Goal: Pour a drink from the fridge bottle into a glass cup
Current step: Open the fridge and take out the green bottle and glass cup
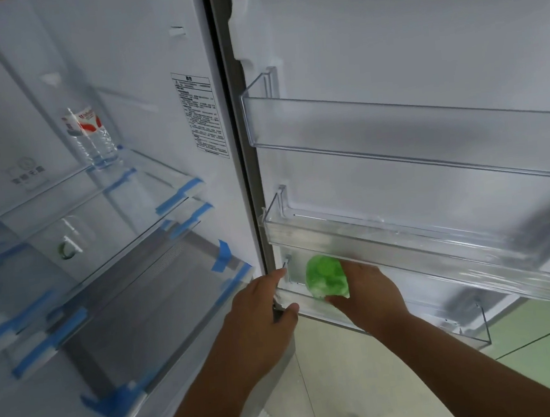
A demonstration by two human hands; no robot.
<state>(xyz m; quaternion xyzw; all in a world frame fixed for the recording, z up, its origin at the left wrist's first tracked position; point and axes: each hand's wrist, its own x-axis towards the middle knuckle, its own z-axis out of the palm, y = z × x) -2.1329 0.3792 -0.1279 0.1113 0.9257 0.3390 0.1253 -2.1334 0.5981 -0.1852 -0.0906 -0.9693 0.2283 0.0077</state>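
A green bottle (326,276) stands in the lowest bin of the open fridge door (419,43), seen from above through the clear plastic. My right hand (369,291) grips it, thumb on the near side and fingers hidden behind it. My left hand (259,305) holds the hinge-side edge of the door, just left of the bottle, with thumb and forefinger around the edge. A clear water bottle (92,135) with a red and white label stands on the upper glass shelf inside the fridge. I see no glass cup.
Two clear door bins (409,121) (437,236) hang above the bottle's bin. Inside the fridge, glass shelves (150,186) taped with blue strips stack over a grey drawer (135,305). Tiled floor (351,386) lies below the door.
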